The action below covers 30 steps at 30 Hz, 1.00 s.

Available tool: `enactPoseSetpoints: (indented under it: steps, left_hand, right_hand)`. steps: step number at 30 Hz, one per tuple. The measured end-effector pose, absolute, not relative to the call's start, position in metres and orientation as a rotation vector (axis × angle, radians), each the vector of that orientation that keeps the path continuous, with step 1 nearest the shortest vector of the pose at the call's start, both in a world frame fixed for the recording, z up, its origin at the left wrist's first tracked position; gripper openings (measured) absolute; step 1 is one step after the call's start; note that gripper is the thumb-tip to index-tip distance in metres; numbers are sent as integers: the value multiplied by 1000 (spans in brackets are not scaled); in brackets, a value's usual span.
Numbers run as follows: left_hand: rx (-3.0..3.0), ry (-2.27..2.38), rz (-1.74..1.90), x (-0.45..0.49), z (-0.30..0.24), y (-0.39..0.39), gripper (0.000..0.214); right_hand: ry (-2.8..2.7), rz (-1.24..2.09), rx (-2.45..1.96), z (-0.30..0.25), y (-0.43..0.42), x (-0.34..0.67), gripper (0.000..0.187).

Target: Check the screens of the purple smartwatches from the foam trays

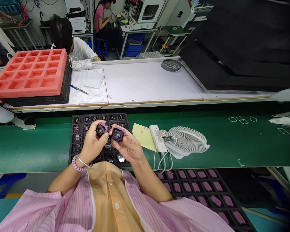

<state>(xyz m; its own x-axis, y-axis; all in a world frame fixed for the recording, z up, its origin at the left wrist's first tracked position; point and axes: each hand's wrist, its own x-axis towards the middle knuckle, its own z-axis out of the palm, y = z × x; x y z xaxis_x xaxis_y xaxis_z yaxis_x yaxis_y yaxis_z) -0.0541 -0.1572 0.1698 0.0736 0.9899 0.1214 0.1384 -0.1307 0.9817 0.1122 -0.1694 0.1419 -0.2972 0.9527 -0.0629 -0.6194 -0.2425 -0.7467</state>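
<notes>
Between the fingers of my left hand (94, 141) is a small square smartwatch (101, 130) with a dark face and purple casing. My right hand (129, 146) grips a second smartwatch (118, 134) of the same look by its edge, its dark screen turned up. The two watches are close side by side above a black tray (75, 120). Several dark square pieces sit in the tray's compartments, partly hidden by my hands. Below the table edge at the right lies another black tray (200, 190) filled with purple square pieces.
A white fan (187, 141), a power strip (157, 138) and yellow paper (142, 137) lie right of my hands. Clear frames (241, 120) rest farther right. A pink foam tray (30, 72), pen (79, 89) and papers (87, 93) occupy the shelf. Two people sit beyond.
</notes>
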Motion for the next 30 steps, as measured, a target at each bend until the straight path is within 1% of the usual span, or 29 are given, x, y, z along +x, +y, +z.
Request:
enactPoseSetpoints:
  steps: [5,11,15,20,24,30]
  left_hand:
    - [1386,1160,1185,-52,169,-157,43]
    - [1417,1200,1186,-53,168,-158,38]
    - [1363,1172,1197,-52,168,-158,40]
    - [1348,1164,1196,-51,168,-158,40]
    - [1370,1175,1193,-52,167,-158,39]
    - [1315,1143,1200,-51,169,-158,43]
  right_hand:
    - [-770,1770,-626,139,-169,113,61]
    - [-754,1771,-627,138,-168,112,60]
    - [-719,1783,-604,138,-169,111,57]
    - [-748,1785,-619,138,-170,111,61]
    - [-739,1795,-592,137,-170,111,57]
    - [-728,1787,-605,137,-170,110,62]
